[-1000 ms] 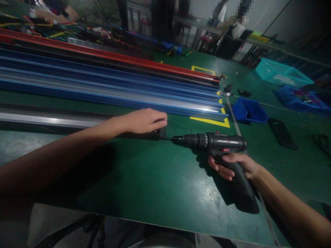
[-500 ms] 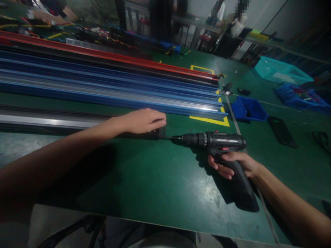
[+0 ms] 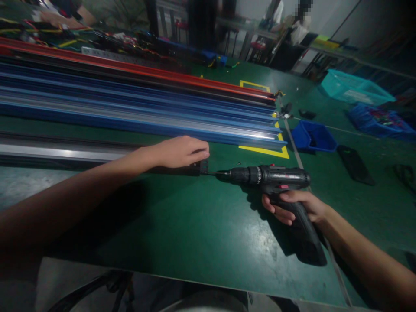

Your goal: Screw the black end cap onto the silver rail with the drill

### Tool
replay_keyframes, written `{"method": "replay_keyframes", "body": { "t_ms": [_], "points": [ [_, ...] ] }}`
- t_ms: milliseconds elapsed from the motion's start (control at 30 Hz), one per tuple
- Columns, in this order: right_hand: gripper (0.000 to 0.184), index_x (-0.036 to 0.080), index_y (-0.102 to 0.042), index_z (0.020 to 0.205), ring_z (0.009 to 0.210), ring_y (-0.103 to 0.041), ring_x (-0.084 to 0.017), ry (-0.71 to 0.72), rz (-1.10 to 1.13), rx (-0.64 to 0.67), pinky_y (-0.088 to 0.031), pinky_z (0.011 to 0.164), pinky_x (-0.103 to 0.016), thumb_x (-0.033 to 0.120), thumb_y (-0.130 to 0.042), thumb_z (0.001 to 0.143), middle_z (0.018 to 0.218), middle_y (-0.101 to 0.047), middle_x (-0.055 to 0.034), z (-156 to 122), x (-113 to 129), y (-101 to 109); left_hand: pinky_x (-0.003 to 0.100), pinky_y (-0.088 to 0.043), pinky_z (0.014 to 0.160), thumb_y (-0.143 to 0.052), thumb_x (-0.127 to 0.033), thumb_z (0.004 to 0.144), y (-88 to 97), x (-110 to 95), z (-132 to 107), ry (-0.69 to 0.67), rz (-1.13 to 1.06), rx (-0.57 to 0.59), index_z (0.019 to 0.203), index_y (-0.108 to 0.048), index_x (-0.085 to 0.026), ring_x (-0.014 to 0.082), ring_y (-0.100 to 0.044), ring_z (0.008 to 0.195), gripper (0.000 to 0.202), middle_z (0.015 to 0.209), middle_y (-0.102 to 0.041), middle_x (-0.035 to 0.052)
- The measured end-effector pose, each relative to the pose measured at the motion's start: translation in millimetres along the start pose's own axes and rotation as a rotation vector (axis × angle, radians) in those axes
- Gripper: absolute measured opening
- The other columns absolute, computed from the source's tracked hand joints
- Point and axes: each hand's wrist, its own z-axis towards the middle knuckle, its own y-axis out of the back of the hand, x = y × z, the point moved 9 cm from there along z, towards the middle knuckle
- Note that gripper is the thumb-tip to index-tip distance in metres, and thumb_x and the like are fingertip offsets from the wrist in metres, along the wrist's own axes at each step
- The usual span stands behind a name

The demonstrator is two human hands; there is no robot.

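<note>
A long black and silver metal profile [image 3: 68, 152] lies along the near side of the table. My left hand [image 3: 182, 151] rests over its right end, fingers curled down onto it. That end carries a dark end piece [image 3: 203, 167]. My right hand [image 3: 292, 208] is wrapped round the grip of a black cordless drill [image 3: 282, 177], which lies level and points left. The bit of the drill reaches the end piece; its exact contact point is too small to make out.
Behind the profile lie several blue profiles [image 3: 162, 117] and a red profile [image 3: 156, 73]. To the right are a blue bin [image 3: 313, 136], a dark phone-like slab [image 3: 355, 164], a teal basket [image 3: 357, 86] and a blue basket [image 3: 383, 120]. Another person's hand [image 3: 55, 19] is among wires at the far left.
</note>
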Motion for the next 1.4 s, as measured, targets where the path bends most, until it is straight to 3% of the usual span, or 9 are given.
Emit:
{"method": "replay_keyframes", "body": {
  "t_ms": [1400],
  "points": [
    [0.032, 0.001, -0.073, 0.114, 0.056, -0.054, -0.006, 0.007, 0.07, 0.015, -0.058, 0.06, -0.02, 0.023, -0.062, 0.095, 0.095, -0.068, -0.0119, 1.2, 0.1, -2.5, 0.028, -0.037, 0.07, -0.039, -0.047, 0.106, 0.5, 2.6, 0.2, 0.017, 0.015, 0.001, 0.091, -0.065, -0.02, 0.0152, -0.06, 0.075, 0.039, 0.087, -0.068, 0.0012]
  ]
}}
